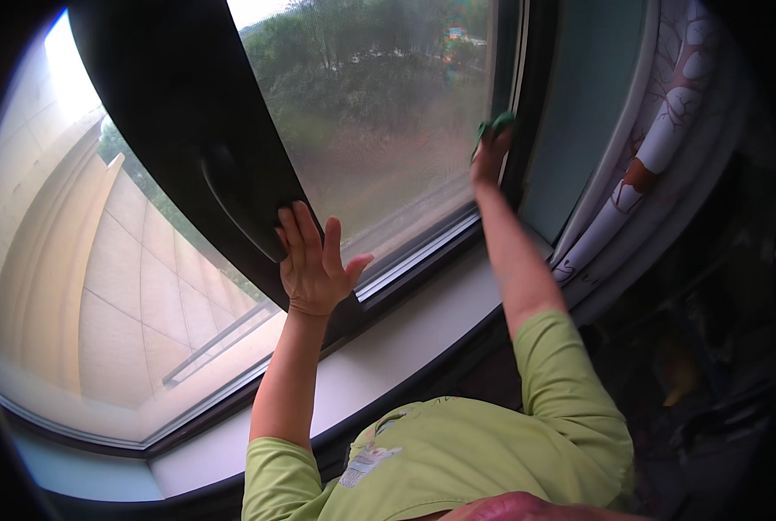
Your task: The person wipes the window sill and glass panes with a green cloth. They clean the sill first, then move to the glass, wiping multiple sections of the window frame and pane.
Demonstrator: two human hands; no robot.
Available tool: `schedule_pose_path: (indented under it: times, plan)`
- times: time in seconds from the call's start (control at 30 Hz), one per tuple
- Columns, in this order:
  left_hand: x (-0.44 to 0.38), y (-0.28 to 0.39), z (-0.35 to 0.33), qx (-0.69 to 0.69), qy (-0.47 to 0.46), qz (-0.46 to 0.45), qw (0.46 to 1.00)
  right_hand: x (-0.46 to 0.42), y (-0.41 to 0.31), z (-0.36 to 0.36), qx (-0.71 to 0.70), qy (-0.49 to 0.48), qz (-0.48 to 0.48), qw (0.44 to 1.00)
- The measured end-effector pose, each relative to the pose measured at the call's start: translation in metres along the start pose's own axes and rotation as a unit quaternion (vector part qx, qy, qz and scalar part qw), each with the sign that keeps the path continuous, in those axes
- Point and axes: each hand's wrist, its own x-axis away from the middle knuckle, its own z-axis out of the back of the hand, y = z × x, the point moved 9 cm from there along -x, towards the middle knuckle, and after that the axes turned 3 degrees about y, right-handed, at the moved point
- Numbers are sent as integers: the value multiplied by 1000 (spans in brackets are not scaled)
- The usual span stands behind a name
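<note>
My left hand (315, 260) lies flat on the dark window frame (335, 319), fingers spread and nothing in it, just right of a dark window handle (231, 202). Farther right, my right hand (491, 153) grips a green cloth (497, 125) against the right edge of the window pane (388, 130), beside the frame's upright. The fingers around the cloth are partly hidden and slightly blurred. Through the pane, trees and ground show behind a fine mesh.
A white windowsill (407, 358) runs below the frame. A patterned curtain (648, 156) hangs at the right beside a blue-green wall (586, 111). Another glass pane (147, 273) stands at the left, with a pale building wall outside. Dark clutter lies at lower right.
</note>
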Motion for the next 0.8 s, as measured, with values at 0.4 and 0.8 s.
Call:
schedule_pose_path:
  times: [0.4, 0.8]
  plan:
    - [8, -6, -6, 86, -18, 4, 996, 96, -298, -134, 111, -226, 373, 893]
    - [2, 1, 3, 26, -9, 2, 1000, -129, -107, -27, -18, 49, 156, 986]
